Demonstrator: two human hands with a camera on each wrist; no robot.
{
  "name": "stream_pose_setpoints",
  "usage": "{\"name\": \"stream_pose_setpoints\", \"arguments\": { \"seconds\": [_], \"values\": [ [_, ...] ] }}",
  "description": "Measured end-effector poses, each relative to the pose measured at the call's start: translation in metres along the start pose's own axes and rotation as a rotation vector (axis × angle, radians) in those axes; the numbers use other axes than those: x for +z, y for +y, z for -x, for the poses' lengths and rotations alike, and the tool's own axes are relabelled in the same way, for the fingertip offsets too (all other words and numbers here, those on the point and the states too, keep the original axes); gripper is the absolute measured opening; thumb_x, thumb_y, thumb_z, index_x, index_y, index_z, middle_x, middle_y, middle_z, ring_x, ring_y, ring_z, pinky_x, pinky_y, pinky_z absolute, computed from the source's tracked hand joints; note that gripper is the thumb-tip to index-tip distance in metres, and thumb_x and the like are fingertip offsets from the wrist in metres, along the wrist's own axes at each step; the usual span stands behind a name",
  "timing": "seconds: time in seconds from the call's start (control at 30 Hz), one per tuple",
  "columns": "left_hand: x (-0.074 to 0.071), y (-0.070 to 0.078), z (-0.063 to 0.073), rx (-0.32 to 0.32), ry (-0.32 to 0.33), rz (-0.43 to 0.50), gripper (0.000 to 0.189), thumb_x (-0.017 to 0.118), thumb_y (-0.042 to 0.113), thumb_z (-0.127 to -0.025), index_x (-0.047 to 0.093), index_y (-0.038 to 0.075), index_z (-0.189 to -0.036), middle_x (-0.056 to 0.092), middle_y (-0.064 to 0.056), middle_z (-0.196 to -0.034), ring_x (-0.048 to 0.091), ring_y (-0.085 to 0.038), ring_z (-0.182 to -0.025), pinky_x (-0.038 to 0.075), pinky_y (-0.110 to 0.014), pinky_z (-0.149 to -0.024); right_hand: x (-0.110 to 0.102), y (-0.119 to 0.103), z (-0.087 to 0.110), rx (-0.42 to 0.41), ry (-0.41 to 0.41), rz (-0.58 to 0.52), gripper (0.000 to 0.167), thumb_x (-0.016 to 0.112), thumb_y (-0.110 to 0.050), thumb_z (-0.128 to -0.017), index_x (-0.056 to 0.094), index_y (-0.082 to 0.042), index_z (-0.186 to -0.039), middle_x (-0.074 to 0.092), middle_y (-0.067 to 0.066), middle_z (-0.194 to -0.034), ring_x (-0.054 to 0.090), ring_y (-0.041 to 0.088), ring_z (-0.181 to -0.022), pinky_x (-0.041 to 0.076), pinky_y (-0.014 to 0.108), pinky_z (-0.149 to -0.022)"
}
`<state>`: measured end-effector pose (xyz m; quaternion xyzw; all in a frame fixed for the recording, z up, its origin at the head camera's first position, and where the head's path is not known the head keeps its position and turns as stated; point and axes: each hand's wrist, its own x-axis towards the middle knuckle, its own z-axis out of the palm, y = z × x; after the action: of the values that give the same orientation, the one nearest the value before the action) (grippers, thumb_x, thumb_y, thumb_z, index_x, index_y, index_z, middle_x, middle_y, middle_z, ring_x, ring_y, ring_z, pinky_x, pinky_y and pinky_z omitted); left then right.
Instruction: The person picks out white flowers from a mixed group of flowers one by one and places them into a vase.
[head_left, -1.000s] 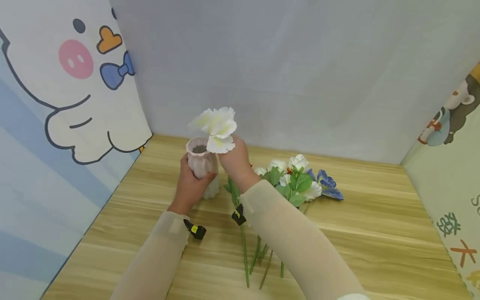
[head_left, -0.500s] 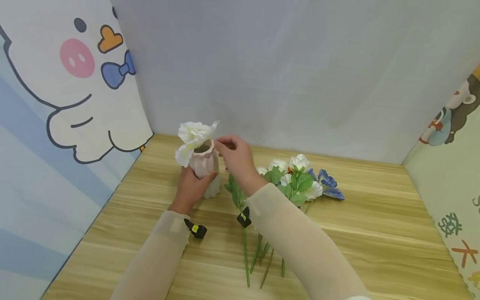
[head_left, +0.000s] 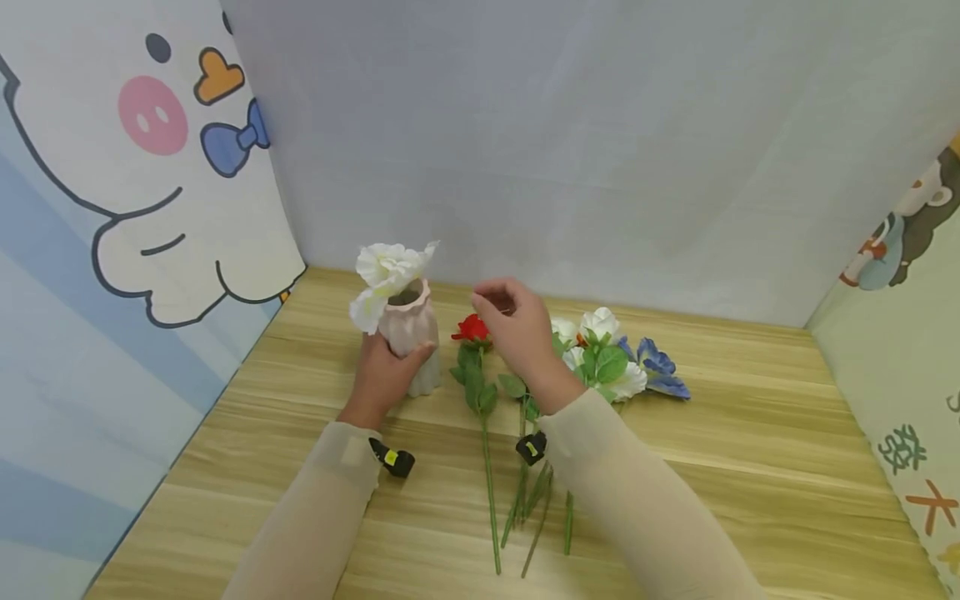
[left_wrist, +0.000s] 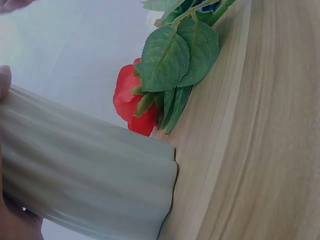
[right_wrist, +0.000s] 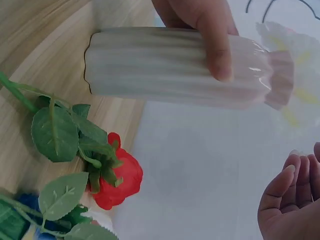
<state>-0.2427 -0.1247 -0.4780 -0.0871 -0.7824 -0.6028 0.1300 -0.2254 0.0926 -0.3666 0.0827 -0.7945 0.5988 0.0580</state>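
My left hand (head_left: pixel 381 373) grips a pale pink ribbed vase (head_left: pixel 417 342) that stands upright on the wooden table, thumb across its front. A white flower (head_left: pixel 386 279) with ruffled petals leans out over the left side of the vase's mouth. To the vase's right, my right hand (head_left: pixel 522 333) hangs in the air with its fingers loosely bent and nothing between them, as the right wrist view (right_wrist: pixel 295 195) also shows. Below and left of that hand lies a red rose (head_left: pixel 472 329) with green leaves, its long stem pointing toward me.
Several white flowers (head_left: pixel 600 325) and a blue flower (head_left: pixel 656 367) lie in a heap right of my right hand, green stems (head_left: pixel 525 492) spread toward the front. A pale cloth wall (head_left: pixel 525 167) closes off the back, and printed panels stand on both sides.
The white flower has gone into the vase and tipped left. My right hand has let go and drawn away to the right, uncovering the red rose. My left hand stays on the vase.
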Motion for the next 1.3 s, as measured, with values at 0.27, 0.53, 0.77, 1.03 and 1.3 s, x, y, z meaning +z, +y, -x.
{"name": "stream_pose_setpoints", "arguments": {
  "seconds": [0.27, 0.53, 0.77, 1.03, 1.3],
  "values": [
    [-0.001, 0.0, 0.001, -0.023, -0.006, 0.004, 0.073, 0.084, 0.036, -0.087, 0.043, 0.012, -0.143, 0.053, -0.012, -0.126, 0.059, -0.03, -0.108, 0.049, -0.051, -0.093, -0.033, 0.007, 0.025, -0.003, 0.073, -0.122, 0.024, 0.068, -0.026, -0.102, 0.07, -0.008, -0.117, 0.068, 0.008, -0.111, 0.064, 0.026, -0.102, 0.053, 0.038, -0.087],
    [-0.002, 0.001, 0.003, -0.032, 0.003, 0.005, 0.07, 0.084, 0.034, -0.087, 0.046, 0.011, -0.141, 0.055, -0.012, -0.123, 0.059, -0.03, -0.106, 0.05, -0.051, -0.091, -0.056, 0.018, 0.055, -0.003, 0.175, -0.123, 0.028, 0.068, -0.026, -0.102, 0.068, -0.004, -0.119, 0.065, 0.01, -0.112, 0.062, 0.023, -0.101, 0.052, 0.033, -0.087],
    [0.0, 0.003, 0.002, -0.023, -0.004, 0.027, 0.072, 0.085, 0.03, -0.087, 0.043, 0.013, -0.143, 0.055, -0.012, -0.125, 0.058, -0.03, -0.108, 0.049, -0.05, -0.093, -0.081, 0.039, 0.079, -0.004, 0.222, 0.039, 0.028, 0.065, -0.026, -0.104, 0.068, -0.003, -0.119, 0.066, 0.011, -0.111, 0.061, 0.018, -0.097, 0.049, 0.029, -0.083],
    [0.001, 0.001, 0.002, -0.042, -0.009, 0.029, 0.066, 0.084, 0.032, -0.087, 0.046, 0.013, -0.138, 0.056, -0.011, -0.121, 0.06, -0.03, -0.105, 0.05, -0.051, -0.089, -0.109, 0.068, 0.093, 0.078, 0.261, 0.202, 0.031, 0.063, -0.028, -0.105, 0.067, -0.002, -0.12, 0.067, 0.011, -0.11, 0.06, 0.017, -0.098, 0.048, 0.028, -0.084],
    [0.0, 0.003, 0.001, -0.027, -0.015, 0.046, 0.065, 0.083, 0.03, -0.089, 0.046, 0.012, -0.14, 0.055, -0.012, -0.124, 0.059, -0.03, -0.108, 0.049, -0.051, -0.092, -0.117, 0.083, 0.1, 0.13, 0.257, 0.296, 0.027, 0.064, -0.027, -0.104, 0.068, -0.003, -0.116, 0.068, 0.01, -0.105, 0.06, 0.019, -0.094, 0.049, 0.027, -0.079]
  ]
}}
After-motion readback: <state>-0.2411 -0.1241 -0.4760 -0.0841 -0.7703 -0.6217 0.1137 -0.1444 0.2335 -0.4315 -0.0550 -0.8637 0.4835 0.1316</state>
